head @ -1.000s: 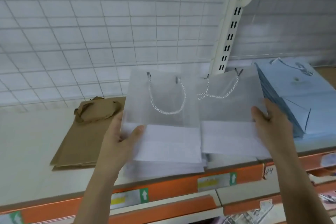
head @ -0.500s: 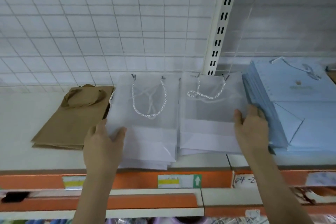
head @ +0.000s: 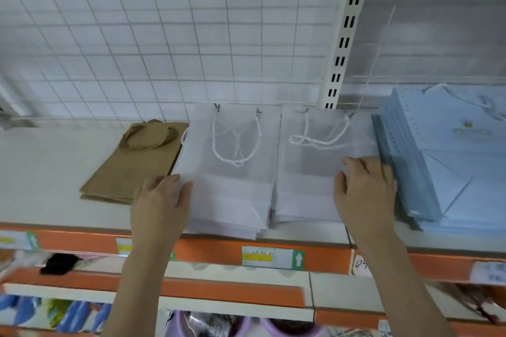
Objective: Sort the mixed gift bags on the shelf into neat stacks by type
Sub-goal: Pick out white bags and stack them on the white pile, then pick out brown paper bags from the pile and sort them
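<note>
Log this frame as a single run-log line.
left hand flat on left white stack | right hand flat on right white stack | brown bags left | blue stack right

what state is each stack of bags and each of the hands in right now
brown paper bags: flat, small pile, handles folded on top
left white bag stack: flat, lower edges fanned unevenly
right white bag stack: flat, edges fairly even
blue bag stack: flat, thick pile, side edges stepped
left hand: fingers on left edge of left white bag stack
right hand: fingers spread, resting on right white bag stack
</note>
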Demonstrator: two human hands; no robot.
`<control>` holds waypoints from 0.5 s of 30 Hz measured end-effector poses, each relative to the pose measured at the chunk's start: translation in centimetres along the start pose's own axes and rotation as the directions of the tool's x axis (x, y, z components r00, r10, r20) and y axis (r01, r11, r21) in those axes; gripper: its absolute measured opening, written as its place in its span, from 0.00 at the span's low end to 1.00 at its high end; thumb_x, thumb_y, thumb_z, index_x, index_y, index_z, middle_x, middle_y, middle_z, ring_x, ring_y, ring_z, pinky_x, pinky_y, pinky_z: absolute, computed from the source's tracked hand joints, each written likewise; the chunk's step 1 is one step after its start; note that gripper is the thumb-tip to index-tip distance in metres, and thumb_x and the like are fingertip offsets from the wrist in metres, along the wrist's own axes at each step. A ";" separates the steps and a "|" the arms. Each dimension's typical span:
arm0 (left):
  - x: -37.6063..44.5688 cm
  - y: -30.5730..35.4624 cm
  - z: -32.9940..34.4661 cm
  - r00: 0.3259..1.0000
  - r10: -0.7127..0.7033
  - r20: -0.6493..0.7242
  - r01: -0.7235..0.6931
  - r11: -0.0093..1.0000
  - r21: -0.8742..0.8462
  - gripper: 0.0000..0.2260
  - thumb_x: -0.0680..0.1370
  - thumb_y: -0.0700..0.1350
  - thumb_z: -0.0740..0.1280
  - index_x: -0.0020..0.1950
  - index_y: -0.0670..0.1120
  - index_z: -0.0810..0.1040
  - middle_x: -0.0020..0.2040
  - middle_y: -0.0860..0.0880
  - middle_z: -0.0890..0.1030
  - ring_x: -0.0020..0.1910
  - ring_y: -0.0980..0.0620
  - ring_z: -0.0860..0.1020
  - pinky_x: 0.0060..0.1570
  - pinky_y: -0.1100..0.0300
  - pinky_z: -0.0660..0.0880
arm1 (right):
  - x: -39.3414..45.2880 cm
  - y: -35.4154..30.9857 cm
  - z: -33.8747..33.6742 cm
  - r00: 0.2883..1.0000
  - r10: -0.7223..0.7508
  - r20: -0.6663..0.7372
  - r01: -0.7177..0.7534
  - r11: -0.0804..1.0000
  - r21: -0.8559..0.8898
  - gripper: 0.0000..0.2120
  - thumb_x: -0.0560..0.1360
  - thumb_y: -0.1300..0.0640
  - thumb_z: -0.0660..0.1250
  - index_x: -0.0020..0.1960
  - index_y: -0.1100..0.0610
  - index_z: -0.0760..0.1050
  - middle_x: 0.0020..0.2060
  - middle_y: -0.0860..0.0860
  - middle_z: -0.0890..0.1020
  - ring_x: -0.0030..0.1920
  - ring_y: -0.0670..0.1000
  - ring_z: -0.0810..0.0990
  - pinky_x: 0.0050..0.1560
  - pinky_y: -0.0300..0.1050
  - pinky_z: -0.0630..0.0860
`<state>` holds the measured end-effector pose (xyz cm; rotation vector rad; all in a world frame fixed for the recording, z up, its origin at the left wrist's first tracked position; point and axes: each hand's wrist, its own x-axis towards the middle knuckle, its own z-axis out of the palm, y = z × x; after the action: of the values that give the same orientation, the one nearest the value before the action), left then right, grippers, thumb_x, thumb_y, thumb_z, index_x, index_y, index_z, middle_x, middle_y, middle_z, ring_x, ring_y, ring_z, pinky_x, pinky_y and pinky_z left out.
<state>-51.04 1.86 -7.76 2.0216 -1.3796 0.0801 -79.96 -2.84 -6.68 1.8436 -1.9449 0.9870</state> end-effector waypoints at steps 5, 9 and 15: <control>0.0 -1.9 -2.3 0.998 0.041 0.048 -0.040 0.999 -0.031 0.08 0.75 0.45 0.67 0.46 0.40 0.80 0.41 0.42 0.79 0.41 0.40 0.76 0.39 0.56 0.67 | -3.1 -5.2 0.0 0.994 -0.108 0.022 0.104 0.986 0.134 0.08 0.69 0.61 0.68 0.47 0.60 0.80 0.41 0.58 0.79 0.40 0.61 0.78 0.42 0.51 0.76; 1.1 -5.0 -3.3 0.998 0.023 0.062 -0.020 0.999 -0.050 0.09 0.75 0.45 0.67 0.50 0.41 0.81 0.46 0.42 0.81 0.45 0.41 0.78 0.41 0.58 0.68 | -4.3 -10.5 0.2 0.981 -0.174 0.085 0.149 0.960 0.239 0.13 0.71 0.56 0.59 0.46 0.60 0.79 0.40 0.56 0.79 0.38 0.59 0.78 0.41 0.49 0.77; 4.7 -11.6 -5.3 0.992 0.069 0.110 -0.063 0.996 -0.059 0.10 0.73 0.42 0.71 0.52 0.39 0.80 0.46 0.41 0.80 0.43 0.40 0.78 0.44 0.55 0.71 | -5.0 -20.1 1.8 0.941 -0.249 0.229 0.132 0.893 0.430 0.10 0.73 0.60 0.60 0.49 0.61 0.78 0.40 0.56 0.79 0.38 0.56 0.78 0.40 0.47 0.78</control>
<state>-37.57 3.47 -7.53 1.9605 -1.5020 -0.0421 -59.51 0.89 -5.51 2.4778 -1.7423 1.1950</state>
